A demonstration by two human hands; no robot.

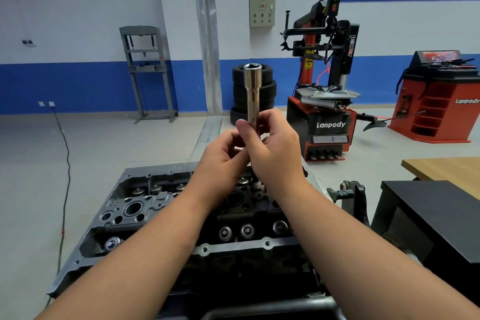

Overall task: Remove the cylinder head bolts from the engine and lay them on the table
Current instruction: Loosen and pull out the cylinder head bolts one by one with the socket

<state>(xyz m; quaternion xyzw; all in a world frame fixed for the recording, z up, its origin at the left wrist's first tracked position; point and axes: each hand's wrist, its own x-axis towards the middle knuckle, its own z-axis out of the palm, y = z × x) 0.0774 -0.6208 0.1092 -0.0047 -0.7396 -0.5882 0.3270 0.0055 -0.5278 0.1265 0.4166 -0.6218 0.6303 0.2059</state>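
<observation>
Chrome long steel socket [252, 91] stands upright above the grey cylinder head [145, 205], pinched at its base by left hand [220, 153] and right hand [275, 150].

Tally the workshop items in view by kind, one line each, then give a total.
Sockets, held upright by both hands: 1
Cylinder heads on the stand: 1
Tyre stacks: 1
Tyre changers: 1
Wheel balancers: 1
Shop presses: 1
Wooden tables: 1
Total: 7
</observation>
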